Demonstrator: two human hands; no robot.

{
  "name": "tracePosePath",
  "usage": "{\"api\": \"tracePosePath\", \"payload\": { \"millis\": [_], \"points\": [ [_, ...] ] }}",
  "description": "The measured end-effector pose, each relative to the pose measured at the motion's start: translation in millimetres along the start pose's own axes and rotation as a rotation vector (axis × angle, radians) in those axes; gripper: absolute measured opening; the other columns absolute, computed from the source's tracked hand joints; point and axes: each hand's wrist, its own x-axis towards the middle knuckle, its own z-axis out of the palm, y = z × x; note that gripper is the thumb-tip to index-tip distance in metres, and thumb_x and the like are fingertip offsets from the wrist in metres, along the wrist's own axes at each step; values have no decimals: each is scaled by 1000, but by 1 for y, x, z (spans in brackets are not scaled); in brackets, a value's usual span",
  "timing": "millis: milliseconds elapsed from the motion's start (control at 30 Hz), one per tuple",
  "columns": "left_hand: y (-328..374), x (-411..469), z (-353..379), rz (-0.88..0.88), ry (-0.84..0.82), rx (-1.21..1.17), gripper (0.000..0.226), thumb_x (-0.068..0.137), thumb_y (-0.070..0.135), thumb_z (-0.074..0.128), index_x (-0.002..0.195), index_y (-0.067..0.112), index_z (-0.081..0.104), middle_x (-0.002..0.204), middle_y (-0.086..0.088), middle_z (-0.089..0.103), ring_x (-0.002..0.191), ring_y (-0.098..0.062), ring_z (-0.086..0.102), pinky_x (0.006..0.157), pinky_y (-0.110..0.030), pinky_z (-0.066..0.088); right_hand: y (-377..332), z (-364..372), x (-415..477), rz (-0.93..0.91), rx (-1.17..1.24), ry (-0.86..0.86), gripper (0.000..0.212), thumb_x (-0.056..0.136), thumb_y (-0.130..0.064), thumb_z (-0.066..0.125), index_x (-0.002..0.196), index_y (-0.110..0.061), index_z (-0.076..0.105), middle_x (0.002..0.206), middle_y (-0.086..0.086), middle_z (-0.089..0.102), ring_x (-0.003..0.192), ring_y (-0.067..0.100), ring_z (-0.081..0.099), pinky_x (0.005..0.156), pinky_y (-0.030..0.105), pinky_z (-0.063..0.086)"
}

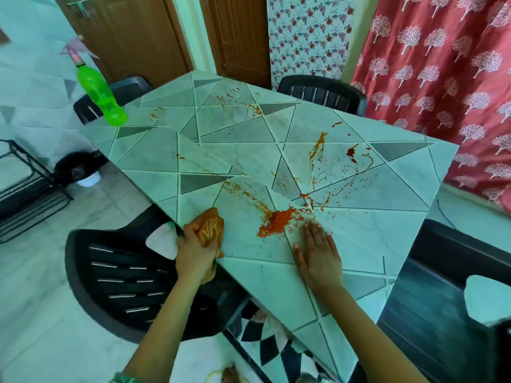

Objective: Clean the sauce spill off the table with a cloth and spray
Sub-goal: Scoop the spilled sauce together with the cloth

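The left hand (pixel 193 246) grips the cloth (pixel 211 230) at the bench (pixel 373 244) edge; the right hand (pixel 318 254) lies flat just beside the thick sauce (pixel 278 222). Wiping toward the left hand may push sauce onto the chair (pixel 116 272).

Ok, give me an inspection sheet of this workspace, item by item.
Surface: table streaked and splattered with red-orange sauce spill, thickest near the front edge.
Job's things: cloth bunched at the table's near edge; green spray bottle upright at the far left corner.
Clutter: nothing seen.
Hands: left hand grips the cloth; right hand flat on the table beside the thickest sauce.
Cables: thin blue line on the floor at right, cannot tell what.
Surroundings: black chairs around the table, red curtain, wooden doors.
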Motion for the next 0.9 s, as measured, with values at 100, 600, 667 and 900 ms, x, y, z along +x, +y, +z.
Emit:
{"api": "tracePosePath", "payload": {
  "millis": [100,600,667,900],
  "points": [
    [18,-36,20,18,-55,147,57,88,35,57,132,16,27,122,-17,37,107,-41,53,87,-42,43,-1,-1,2,-27,20,-3,77,89,-51,7,143,-5,35,150,12,33,142,23,25,115,29,2],
    [35,25,2,-53,-18,-62,52,86,25,57,131,19,32,124,-20,49,110,-38,53,93,-39,44,0,-4,2,23,94,32,68,93,-46,17,140,-4,40,145,14,40,138,26,33,115,32,10],
    [41,21,14,-7,-45,46,57,87,29,57,136,22,30,122,-18,45,110,-39,53,91,-38,41,1,-4,3,45,88,42,69,92,-47,16,141,-4,39,146,14,40,138,26,32,114,29,5],
    [75,38,45,274,-221,-199,49,81,19,68,123,27,43,118,-6,60,106,-27,58,88,-39,50,3,-22,31,97,55,2,91,77,-59,-7,149,-10,20,156,6,20,145,17,14,114,25,0]
  ]
}}
